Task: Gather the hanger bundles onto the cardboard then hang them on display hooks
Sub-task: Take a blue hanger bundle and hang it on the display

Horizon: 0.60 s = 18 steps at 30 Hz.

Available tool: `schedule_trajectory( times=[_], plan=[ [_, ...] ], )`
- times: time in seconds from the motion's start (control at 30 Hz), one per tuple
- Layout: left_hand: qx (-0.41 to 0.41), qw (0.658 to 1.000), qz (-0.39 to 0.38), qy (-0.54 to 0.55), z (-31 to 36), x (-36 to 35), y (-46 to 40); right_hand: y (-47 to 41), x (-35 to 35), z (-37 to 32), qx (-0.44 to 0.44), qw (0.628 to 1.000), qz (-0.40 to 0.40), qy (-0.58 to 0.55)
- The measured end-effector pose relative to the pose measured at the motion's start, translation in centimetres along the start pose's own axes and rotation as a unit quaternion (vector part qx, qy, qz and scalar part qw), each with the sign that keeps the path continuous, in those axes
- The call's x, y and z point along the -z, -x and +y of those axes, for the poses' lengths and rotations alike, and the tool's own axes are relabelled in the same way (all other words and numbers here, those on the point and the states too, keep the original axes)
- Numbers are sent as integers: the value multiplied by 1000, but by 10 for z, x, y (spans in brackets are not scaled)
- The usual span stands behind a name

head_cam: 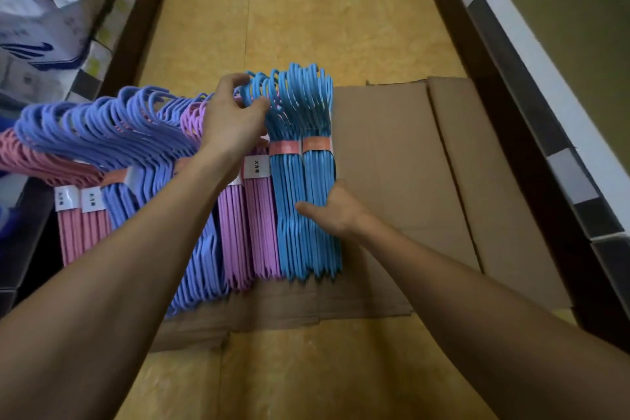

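A flattened cardboard (402, 181) sheet lies on a yellow tiled floor (306, 27) between two dark shelf bases. Hanger bundles lie side by side across its left half, hooks pointing to the far edge; the right half is bare.

Count by colour, right to left: two blue bundles (306, 201), each with a pink band; two lilac bundles (250, 225), one carrying a white printed label (256, 166); a mass of periwinkle bundles (112, 126), number not determinable, fanned and overhanging the cardboard's left edge; two pink bundles (83, 232) with white labels, lying at or past the left edge.

The left hand (231, 116) grips the hooks of the blue bundles near the far edge, fingers curled over them and thumb pressed on the near side. The right hand (335, 208) holds the lower part of the rightmost blue bundle, thumb laid across its top, fingers tucked beneath and hidden.

White plastic bags (37, 31) with blue print sit on the shelving at far left.
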<state>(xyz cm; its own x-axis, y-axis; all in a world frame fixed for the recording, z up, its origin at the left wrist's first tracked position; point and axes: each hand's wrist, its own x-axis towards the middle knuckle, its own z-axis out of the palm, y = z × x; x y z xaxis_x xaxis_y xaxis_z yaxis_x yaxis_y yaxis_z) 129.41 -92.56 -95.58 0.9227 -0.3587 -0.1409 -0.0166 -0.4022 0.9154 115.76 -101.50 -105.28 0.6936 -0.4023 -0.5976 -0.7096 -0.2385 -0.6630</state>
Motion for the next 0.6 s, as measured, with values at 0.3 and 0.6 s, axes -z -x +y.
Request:
schedule_trajectory(
  times=[0.3, 0.6],
  plan=[
    [1, 999, -52, 11, 10, 6, -6, -10, -9, -9, -24, 992, 63, -103],
    [-12, 991, -129, -15, 16, 1, -7, -13, -21, -13, -69, 978, 164, -112]
  ],
)
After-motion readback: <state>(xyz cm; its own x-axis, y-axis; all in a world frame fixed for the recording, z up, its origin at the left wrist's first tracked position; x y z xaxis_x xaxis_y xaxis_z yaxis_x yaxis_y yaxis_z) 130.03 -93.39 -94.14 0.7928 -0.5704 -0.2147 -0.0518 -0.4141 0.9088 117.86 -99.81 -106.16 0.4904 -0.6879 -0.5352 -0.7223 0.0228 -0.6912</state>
